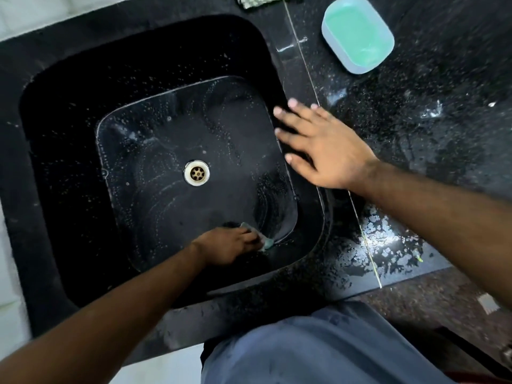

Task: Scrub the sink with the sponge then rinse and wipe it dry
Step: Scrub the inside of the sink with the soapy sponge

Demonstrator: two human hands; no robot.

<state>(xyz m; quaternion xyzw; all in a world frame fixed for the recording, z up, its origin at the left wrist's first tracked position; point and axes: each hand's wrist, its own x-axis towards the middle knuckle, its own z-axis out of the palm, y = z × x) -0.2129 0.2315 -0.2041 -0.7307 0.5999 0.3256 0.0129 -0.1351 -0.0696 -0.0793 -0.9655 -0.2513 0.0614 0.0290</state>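
A deep black sink (69, 112) fills the left of the head view, its wet floor streaked with suds around a pale metal drain (197, 173). My left hand (230, 245) is down on the sink floor near the front right corner, gripping a pale green sponge (268, 242) of which only an edge shows past my fingers. My right hand (321, 145) rests flat with straight, spread fingers on the sink's right rim, holding nothing.
The black speckled countertop (429, 120) to the right is wet, with puddles near the front edge. A light blue dish of green liquid (357, 34) stands at the back right. A checked cloth (249, 1) peeks in at the top edge.
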